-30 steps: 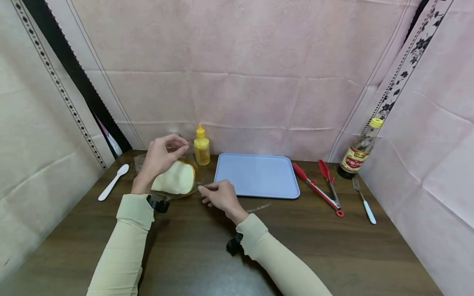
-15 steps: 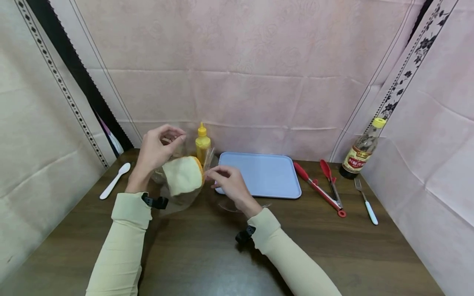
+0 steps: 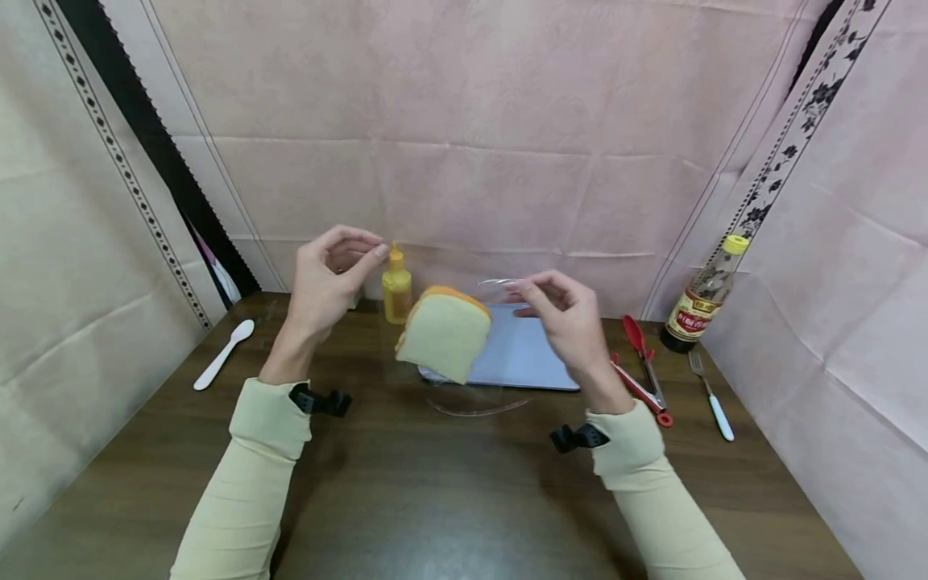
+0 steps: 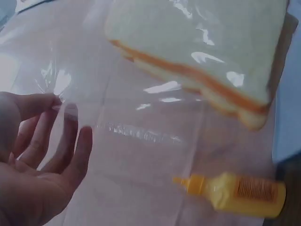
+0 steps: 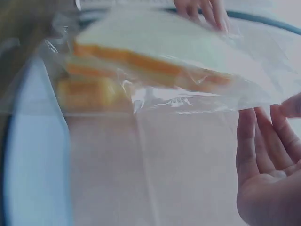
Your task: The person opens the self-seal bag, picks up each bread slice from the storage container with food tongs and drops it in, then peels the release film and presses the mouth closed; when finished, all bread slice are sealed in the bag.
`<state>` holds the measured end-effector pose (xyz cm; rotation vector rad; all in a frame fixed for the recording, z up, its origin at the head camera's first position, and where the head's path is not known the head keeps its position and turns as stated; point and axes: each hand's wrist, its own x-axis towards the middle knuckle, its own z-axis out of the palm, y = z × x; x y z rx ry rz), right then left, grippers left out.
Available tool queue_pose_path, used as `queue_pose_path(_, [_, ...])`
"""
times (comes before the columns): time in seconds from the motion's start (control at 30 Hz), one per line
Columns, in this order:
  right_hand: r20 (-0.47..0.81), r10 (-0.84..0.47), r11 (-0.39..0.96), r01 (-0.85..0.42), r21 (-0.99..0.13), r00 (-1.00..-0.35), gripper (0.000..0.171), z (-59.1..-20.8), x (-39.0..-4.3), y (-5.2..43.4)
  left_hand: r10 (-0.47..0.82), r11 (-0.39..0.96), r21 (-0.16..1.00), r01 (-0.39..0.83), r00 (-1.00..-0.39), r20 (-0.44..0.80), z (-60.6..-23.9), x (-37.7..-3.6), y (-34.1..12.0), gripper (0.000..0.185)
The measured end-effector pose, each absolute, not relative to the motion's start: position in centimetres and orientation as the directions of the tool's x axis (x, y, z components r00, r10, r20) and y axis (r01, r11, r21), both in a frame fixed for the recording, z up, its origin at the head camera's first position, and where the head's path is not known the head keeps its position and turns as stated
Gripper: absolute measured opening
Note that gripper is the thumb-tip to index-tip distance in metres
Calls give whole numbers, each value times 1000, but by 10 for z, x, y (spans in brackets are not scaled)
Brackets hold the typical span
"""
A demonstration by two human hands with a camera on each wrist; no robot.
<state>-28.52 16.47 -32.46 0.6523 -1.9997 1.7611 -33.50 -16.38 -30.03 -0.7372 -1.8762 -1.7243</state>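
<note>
Sliced bread point(image 3: 445, 334) with an orange-brown crust hangs inside a clear plastic bag point(image 4: 141, 133), held up between the two hands. My left hand point(image 3: 326, 282) pinches the bag's left edge between thumb and forefinger. On the other side, my right hand point(image 3: 569, 326) pinches the right edge, its other fingers loosely extended in the right wrist view. The bread tilts over the left part of a light blue tray point(image 3: 536, 354) and partly hides it. Close behind my left hand stands a yellow squeeze bottle point(image 3: 396, 294).
At the left lies a white spoon point(image 3: 225, 354). To the right are red-handled tongs point(image 3: 641, 387), a red-headed utensil point(image 3: 644, 350), a fork point(image 3: 713, 399) and a sauce bottle with a yellow cap point(image 3: 702, 298). A clear curved strip point(image 3: 478, 413) lies before the tray. Cloth hangs around the table.
The bagged bread has risen off the table and moved right, to before the tray. My right hand has moved right and up; my left hand has risen slightly.
</note>
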Motion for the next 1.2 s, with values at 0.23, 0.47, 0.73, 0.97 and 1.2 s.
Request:
queue_pose_path(0.23, [573, -93, 181, -580, -794, -814, 21, -326, -276, 199, 184, -92, 757, 647, -736, 651, -306, -320, -123, 23])
queue_pose_path(0.47, [594, -15, 147, -590, -794, -804, 22, -331, -273, 221, 231, -149, 769, 622, -734, 639, -311, -312, -105, 26])
queue_pose_path(0.73, [569, 13, 125, -563, -817, -822, 20, -330, -268, 237, 271, -256, 803, 538, -758, 594, -311, -309, -101, 24])
queue_pose_path(0.97, [511, -31, 55, -512, -857, -859, 35, -334, -262, 250, 318, -321, 835, 446, -780, 539, -316, -308, -93, 26])
queue_pose_path(1.2, [553, -36, 88, -554, -828, -833, 27, -337, -260, 259, 343, -337, 842, 420, -779, 526, -324, -313, -90, 24])
